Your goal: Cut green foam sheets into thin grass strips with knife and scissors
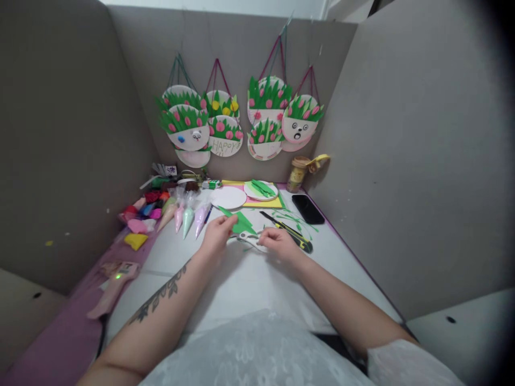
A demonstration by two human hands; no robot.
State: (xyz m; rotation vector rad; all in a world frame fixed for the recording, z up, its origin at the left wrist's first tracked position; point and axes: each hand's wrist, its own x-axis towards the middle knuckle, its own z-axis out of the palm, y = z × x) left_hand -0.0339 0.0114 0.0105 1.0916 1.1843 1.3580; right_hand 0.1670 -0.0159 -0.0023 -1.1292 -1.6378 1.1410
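Observation:
My left hand (219, 231) pinches a piece of green paper (243, 223) between thumb and fingers, over the middle of the white work surface. Close to its right, my right hand (277, 241) is closed around the handles of a pair of scissors (246, 236) with pale grips. The scissors lie against the lower edge of the green paper; their blades are partly hidden, so I cannot tell how far apart they are. Just beyond my right hand lies a black and yellow utility knife (295, 236), beside thin green paper scraps (295, 217).
Behind my hands are a white paper disc (229, 198) and a paper plate (271, 195) holding green strips. A phone (308, 208) and a jar (298, 174) stand right. Filled piping bags (188, 219) and a pink glue gun (116, 287) lie left. Decorated plates (187, 131) hang behind.

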